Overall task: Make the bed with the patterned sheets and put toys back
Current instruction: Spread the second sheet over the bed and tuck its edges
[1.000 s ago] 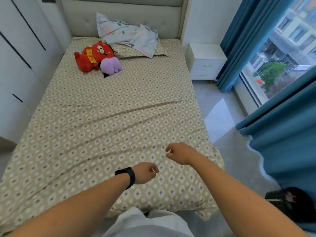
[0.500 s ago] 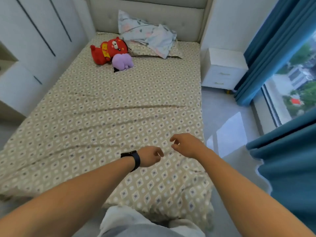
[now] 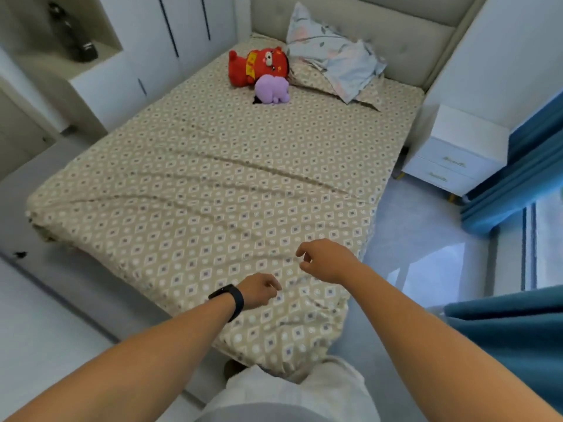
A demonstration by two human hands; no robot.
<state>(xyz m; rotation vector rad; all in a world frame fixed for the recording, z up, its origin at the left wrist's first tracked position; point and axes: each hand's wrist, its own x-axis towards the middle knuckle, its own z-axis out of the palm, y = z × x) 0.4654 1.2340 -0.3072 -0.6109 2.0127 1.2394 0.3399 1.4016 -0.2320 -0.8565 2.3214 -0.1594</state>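
Sheet (image 3: 213,190) spread, creases left; left hand (image 3: 259,290) and right hand (image 3: 324,259) hover loosely curled, empty, over bed's foot. Smoothing next, I'd say.

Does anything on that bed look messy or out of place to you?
Yes. The floral pillow slumps crumpled against the headboard, its case loose and bunched. Long creases cross the patterned sheet mid-bed, and its near corner is rumpled. The red plush toy and purple plush toy lie tumbled together.

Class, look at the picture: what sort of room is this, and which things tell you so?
Most likely a bedroom, perhaps a child's: a bed with a pillow, soft toys and a bedside drawer unit.
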